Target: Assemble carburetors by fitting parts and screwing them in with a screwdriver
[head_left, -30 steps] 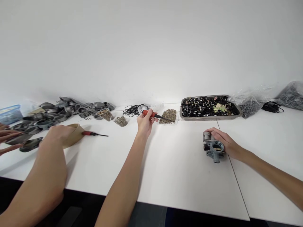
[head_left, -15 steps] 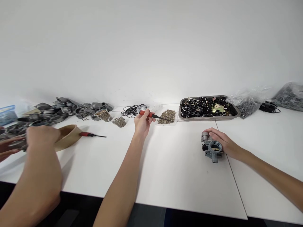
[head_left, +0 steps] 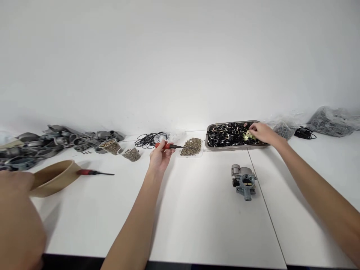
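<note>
My left hand [head_left: 160,156] is wrapped round the red handle of a screwdriver [head_left: 168,146], whose shaft points right over a shallow white tray of small brass-coloured screws [head_left: 192,146]. My right hand [head_left: 262,132] reaches into the right part of a metal tray [head_left: 225,149] of black parts, its fingertips at some yellowish flat plates [head_left: 248,135]. Whether its fingers hold one cannot be made out. A grey metal carburetor [head_left: 244,182] stands on the white table, untouched, in front of the metal tray.
At the left are another person's blurred arm [head_left: 19,221], a tan ring-shaped container [head_left: 56,182], a second red screwdriver [head_left: 88,172] and a heap of grey castings [head_left: 60,140]. Two cups of small parts [head_left: 131,154], black cords [head_left: 149,140] and plastic bags [head_left: 329,120] lie along the wall.
My right hand has let go of the carburetor and moved up to the yellowish plates in the metal tray. The view has shifted slightly. My left hand still holds the screwdriver by the screws.
</note>
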`<action>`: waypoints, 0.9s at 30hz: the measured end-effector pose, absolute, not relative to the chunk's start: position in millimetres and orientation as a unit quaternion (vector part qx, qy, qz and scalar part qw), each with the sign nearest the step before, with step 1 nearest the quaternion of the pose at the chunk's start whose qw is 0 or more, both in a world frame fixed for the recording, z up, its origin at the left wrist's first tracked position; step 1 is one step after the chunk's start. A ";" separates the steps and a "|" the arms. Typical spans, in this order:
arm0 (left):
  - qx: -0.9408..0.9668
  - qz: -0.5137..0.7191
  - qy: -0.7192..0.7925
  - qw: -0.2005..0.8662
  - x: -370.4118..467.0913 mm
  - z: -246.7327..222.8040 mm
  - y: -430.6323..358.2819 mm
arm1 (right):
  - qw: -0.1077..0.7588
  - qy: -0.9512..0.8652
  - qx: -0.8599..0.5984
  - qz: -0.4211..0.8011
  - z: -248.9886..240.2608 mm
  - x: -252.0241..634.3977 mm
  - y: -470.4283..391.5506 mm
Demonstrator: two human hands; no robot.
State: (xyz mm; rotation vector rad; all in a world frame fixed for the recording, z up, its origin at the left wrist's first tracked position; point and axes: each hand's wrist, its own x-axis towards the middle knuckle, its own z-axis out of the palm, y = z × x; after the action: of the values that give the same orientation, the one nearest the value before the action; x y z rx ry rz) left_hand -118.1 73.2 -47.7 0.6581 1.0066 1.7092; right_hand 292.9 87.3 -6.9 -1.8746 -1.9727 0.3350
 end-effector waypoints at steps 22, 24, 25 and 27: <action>0.224 0.704 0.427 0.521 -112.3 -32.7 66.7 | 0.315 -0.671 -0.654 0.150 -35.5 307.6 103.6; 0.222 0.703 0.430 0.522 -112.2 -31.8 66.5 | 0.317 -0.670 -0.655 0.147 -34.8 308.4 102.8; 0.222 0.702 0.431 0.522 -112.1 -31.3 66.4 | 0.318 -0.669 -0.656 0.147 -34.3 308.2 102.2; 0.223 0.701 0.432 0.522 -111.8 -30.4 65.8 | 0.322 -0.665 -0.658 0.147 -32.5 307.0 100.5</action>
State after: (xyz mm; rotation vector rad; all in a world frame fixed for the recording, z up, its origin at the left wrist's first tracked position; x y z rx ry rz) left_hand -111.8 65.8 -30.4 0.5335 1.0356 1.6793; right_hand 307.0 100.5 -32.5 -1.7284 -1.7452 0.3848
